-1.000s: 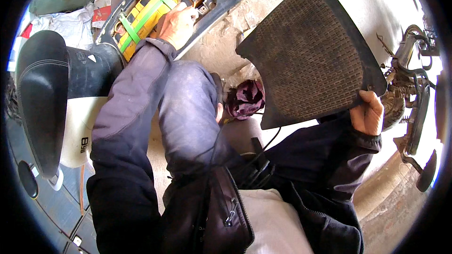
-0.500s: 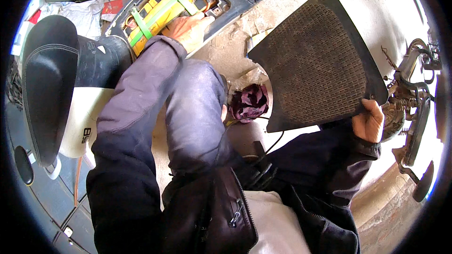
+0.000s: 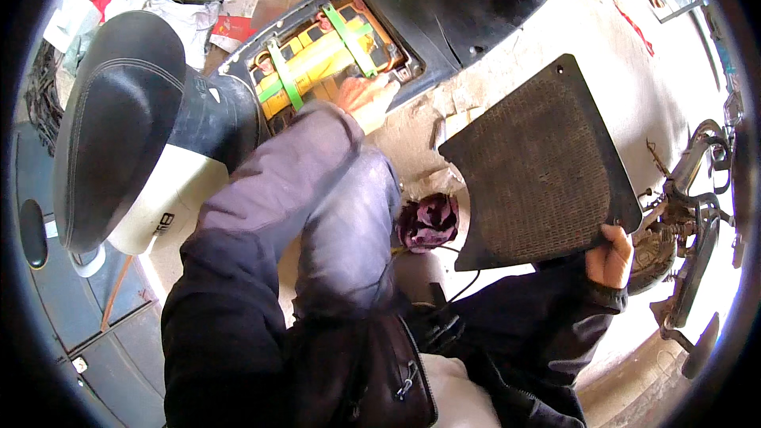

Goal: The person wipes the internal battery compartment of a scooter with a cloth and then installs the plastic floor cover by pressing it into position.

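A flat black scooter floorboard panel point(image 3: 531, 174) with a ribbed, dusty tread surface stands tilted at the right. My right hand point(image 3: 610, 257) grips its lower right corner, thumb on the face and the other fingers mostly behind. My left hand point(image 3: 369, 103) rests at the near edge of the scooter's open floor compartment, nothing visible in it. Its fingers are outstretched toward the right, partly blurred. Inside the compartment sit yellow batteries point(image 3: 321, 63), crossed by green straps point(image 3: 349, 40), with orange and red cables about them.
The scooter's black seat point(image 3: 119, 135) and white body are at the left. A crumpled purple cloth point(image 3: 428, 222) lies on the floor near my knee. Metal vehicle parts point(image 3: 694, 222) stand at the right. Bags and a red packet point(image 3: 231, 28) are behind the scooter.
The view has shifted, so the scooter and compartment appear lower and farther right. My right hand still grips the panel; my left hand stays by the compartment edge.
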